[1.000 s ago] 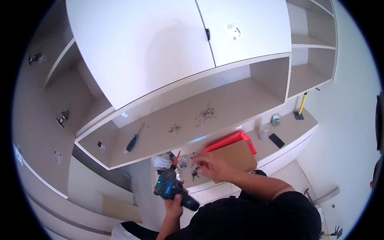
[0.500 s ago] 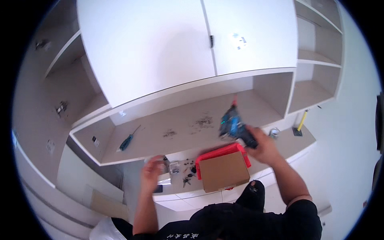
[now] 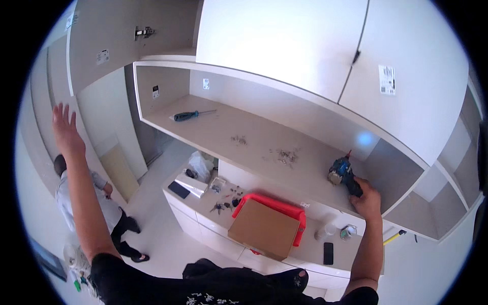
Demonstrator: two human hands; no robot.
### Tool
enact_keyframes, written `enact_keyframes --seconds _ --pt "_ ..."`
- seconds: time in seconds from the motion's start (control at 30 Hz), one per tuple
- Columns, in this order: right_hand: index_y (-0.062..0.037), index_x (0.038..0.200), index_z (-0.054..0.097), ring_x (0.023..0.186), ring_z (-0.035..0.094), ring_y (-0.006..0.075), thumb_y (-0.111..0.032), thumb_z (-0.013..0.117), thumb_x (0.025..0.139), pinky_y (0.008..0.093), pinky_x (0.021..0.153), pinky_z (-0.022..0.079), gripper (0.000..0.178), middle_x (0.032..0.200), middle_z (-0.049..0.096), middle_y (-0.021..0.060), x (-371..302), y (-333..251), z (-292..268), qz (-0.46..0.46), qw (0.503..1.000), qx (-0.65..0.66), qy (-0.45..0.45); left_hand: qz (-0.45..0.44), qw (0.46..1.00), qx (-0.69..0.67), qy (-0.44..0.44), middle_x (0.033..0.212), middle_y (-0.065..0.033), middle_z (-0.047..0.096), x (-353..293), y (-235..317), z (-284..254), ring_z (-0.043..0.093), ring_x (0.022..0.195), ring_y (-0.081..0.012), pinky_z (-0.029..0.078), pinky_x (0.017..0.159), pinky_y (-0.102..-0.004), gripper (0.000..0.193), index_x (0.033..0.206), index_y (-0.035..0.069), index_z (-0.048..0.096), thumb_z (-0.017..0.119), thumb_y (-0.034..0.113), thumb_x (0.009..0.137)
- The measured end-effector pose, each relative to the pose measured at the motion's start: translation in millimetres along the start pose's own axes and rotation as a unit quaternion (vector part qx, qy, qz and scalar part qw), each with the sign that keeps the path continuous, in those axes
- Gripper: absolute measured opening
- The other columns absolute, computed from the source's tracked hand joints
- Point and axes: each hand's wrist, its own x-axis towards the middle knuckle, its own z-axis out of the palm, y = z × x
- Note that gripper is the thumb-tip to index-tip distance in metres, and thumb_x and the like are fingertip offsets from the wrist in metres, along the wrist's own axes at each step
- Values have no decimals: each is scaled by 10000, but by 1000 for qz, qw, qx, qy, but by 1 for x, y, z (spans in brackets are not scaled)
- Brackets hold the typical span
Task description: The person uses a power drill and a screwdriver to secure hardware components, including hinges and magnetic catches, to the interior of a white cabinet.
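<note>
My right hand (image 3: 367, 201) is closed round the handle of a blue and black cordless drill (image 3: 339, 172) with a reddish bit. The drill is at the right end of the open shelf (image 3: 213, 129), and its lamp throws a bluish spot on the back panel. Whether it rests on the board I cannot tell. My left hand (image 3: 69, 134) is raised at the far left with fingers stretched, holding nothing. Nearest to it is the lower edge of an open cabinet door (image 3: 104, 43). A blue-handled screwdriver (image 3: 186, 116) and small piles of metal fittings (image 3: 287, 156) lie on the shelf.
The lower counter carries a cardboard box (image 3: 264, 229) on a red bin (image 3: 302, 219), keys (image 3: 220, 207), a phone (image 3: 328, 253), a dark flat device (image 3: 179, 189), a plastic bag (image 3: 201, 166) and a tape roll (image 3: 348, 232). Another person (image 3: 96, 195) is below my left arm.
My view has turned left. My left hand has risen from beside the counter to the far left, fingers spreading. My right hand has brought the drill to the shelf's right end. Another person now shows.
</note>
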Motion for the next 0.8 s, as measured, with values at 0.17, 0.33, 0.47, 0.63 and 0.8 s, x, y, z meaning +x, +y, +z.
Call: enact_keyframes --seconds 0.17,0.33,0.47,0.63,0.8 --pt "-129 1292 702 1095 721 381 -149 848 698 458 939 584 613 1278 725 160 4 20 18 5 999 44 11 -60 992 73 -82 1666 -174 388 29 28 54 325 1571 -305 334 1268 -477 659 1596 9 399 584 377 1081" --pt "-111 1272 703 1083 722 387 -163 848 758 453 942 581 537 1274 727 154 -3 35 32 17 994 88 63 -40 985 134 -102 1647 -162 423 -33 34 108 396 1532 -263 360 1242 -426 627 1604 12 411 615 254 1063" --pt "-89 1270 700 1111 711 387 -187 851 793 454 979 566 510 1280 719 161 -3 38 26 26 993 101 59 -15 957 168 -236 1650 -176 432 -89 6 152 417 1516 -254 334 1248 -386 686 1644 -5 332 609 160 1039" --pt "-73 1329 676 1201 667 388 -186 850 794 462 1031 538 573 1319 690 185 -11 41 17 -28 995 77 54 -18 899 274 -342 1689 -194 377 -149 -9 215 385 1543 -316 316 1259 -404 824 1679 29 251 679 139 983" --pt "-56 1370 653 1209 647 407 -160 831 810 471 1042 526 597 1347 670 190 -15 36 25 -18 992 104 64 -39 891 283 -354 1663 -156 422 -139 -37 218 478 1463 -360 389 1204 -397 896 1711 109 195 692 106 964"
